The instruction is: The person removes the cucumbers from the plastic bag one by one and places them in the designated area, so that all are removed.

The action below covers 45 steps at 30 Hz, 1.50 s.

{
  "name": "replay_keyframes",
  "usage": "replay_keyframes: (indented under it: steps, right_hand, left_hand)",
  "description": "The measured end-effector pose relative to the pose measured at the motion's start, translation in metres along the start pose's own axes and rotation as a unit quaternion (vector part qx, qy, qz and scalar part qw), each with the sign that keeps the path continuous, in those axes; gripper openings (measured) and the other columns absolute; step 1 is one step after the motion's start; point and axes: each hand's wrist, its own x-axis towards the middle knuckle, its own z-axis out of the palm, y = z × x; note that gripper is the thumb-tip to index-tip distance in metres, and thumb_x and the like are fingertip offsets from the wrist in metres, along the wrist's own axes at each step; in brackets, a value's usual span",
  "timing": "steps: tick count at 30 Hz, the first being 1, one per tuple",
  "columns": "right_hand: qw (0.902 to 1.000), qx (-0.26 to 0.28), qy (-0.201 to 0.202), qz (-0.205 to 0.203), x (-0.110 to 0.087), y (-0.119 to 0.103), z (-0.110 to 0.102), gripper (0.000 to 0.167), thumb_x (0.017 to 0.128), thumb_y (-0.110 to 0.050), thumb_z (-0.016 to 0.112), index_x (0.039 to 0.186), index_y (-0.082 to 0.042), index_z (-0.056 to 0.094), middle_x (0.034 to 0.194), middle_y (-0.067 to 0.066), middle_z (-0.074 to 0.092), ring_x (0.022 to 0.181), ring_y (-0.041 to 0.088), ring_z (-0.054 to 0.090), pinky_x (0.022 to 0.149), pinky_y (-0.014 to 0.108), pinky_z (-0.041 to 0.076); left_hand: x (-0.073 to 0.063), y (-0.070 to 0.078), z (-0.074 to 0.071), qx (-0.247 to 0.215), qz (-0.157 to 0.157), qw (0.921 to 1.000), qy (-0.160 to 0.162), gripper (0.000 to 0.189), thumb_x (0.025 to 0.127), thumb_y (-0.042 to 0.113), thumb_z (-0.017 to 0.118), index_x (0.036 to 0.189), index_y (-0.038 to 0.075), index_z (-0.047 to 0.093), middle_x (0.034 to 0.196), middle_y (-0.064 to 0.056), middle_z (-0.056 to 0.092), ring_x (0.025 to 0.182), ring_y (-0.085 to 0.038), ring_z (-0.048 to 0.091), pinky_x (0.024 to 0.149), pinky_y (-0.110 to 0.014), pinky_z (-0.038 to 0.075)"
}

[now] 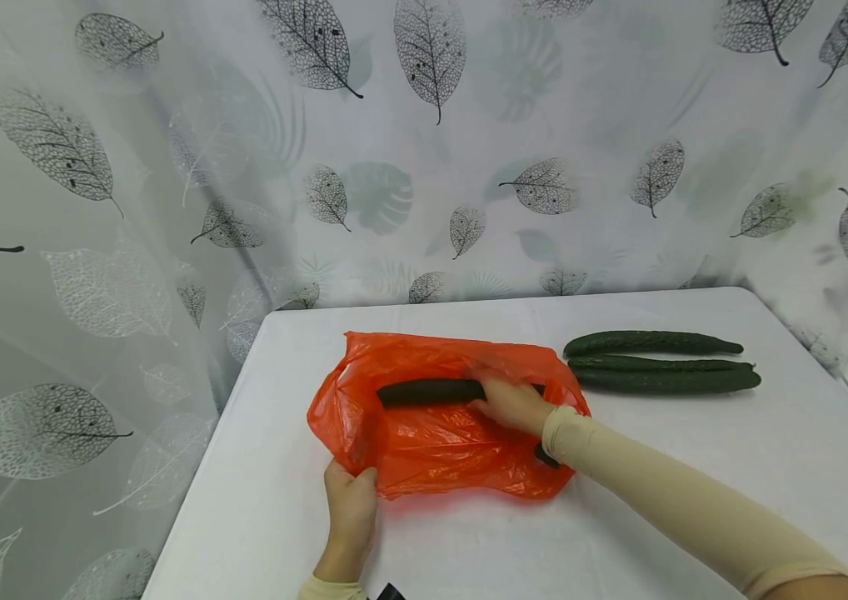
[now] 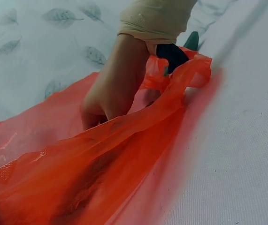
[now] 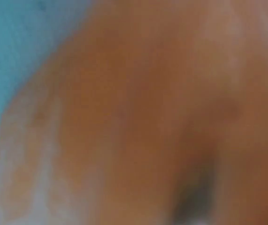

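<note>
A thin orange plastic bag (image 1: 461, 471) lies spread on the table with its mouth open toward me. Inside it is a dark green cucumber (image 1: 424, 392), lying lengthwise. My right hand (image 1: 510, 402) reaches in from the right and grips the cucumber near its right part. At the bag's near left edge, my left hand (image 1: 351, 510) pinches the plastic between thumb and fingers. In the left wrist view, the raised bag wall (image 2: 124, 154) hides the right hand's fingertips. Blurred orange plastic and a dark patch fill most of the right wrist view.
More cucumbers lie side by side right of the bag: one at the back (image 1: 652, 342) and others close in front (image 1: 664, 380). They rest on the white table (image 1: 259, 467). A leaf-patterned curtain (image 1: 409, 233) hangs behind and left of it. Small black devices sit at both wrists.
</note>
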Motion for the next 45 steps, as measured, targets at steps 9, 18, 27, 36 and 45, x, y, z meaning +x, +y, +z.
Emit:
replay_keyframes:
  steps: [9,18,27,36,45]
  right_hand:
    - [0.9980,-0.036,0.031,-0.042,-0.001,0.002,0.008,0.036,0.090,-0.014,0.075,0.123,-0.010,0.063,0.115,0.003,0.065,0.108,0.023,0.061,0.097,0.045,0.051]
    - [0.9971,0.071,-0.004,0.026,-0.007,-0.006,0.001,0.040,0.091,-0.014,0.074,0.128,-0.010,0.061,0.123,0.005,0.061,0.108,0.024,0.056,0.098,0.047,0.049]
    - [0.9832,0.135,-0.073,0.099,-0.015,-0.008,-0.007,0.046,0.096,-0.024,0.069,0.138,-0.016,0.051,0.128,0.008,0.057,0.101,0.026,0.056,0.098,0.054,0.046]
    - [0.9710,0.167,-0.109,0.132,-0.024,-0.014,-0.014,0.047,0.094,-0.034,0.071,0.137,-0.025,0.053,0.131,0.008,0.056,0.109,0.031,0.053,0.100,0.060,0.042]
    - [0.9512,0.277,-0.125,0.055,-0.032,-0.014,-0.014,0.038,0.094,-0.020,0.071,0.129,-0.010,0.060,0.122,0.006,0.056,0.112,0.027,0.050,0.096,0.044,0.042]
  left_hand:
    - [0.000,-0.001,0.000,-0.001,0.000,1.0000,0.003,0.053,0.081,-0.017,0.038,0.132,-0.012,0.047,0.127,-0.023,0.059,0.113,-0.036,0.055,0.094,-0.035,0.050]
    - [-0.002,0.002,0.000,-0.003,-0.003,1.0000,0.004,0.054,0.080,-0.016,0.038,0.134,-0.012,0.044,0.129,-0.022,0.057,0.114,-0.037,0.055,0.096,-0.034,0.050]
    - [-0.003,0.007,0.002,-0.008,0.005,0.9999,0.013,0.053,0.081,-0.017,0.037,0.133,-0.012,0.047,0.125,-0.023,0.059,0.109,-0.038,0.056,0.093,-0.035,0.052]
    - [-0.004,0.015,0.004,-0.007,0.026,0.9991,0.034,0.052,0.081,-0.017,0.036,0.130,-0.013,0.050,0.122,-0.024,0.061,0.102,-0.034,0.058,0.089,-0.032,0.051]
    - [-0.003,0.021,0.003,0.005,0.054,0.9961,0.069,0.048,0.083,-0.017,0.037,0.126,-0.012,0.055,0.117,-0.020,0.063,0.099,-0.028,0.059,0.085,-0.030,0.054]
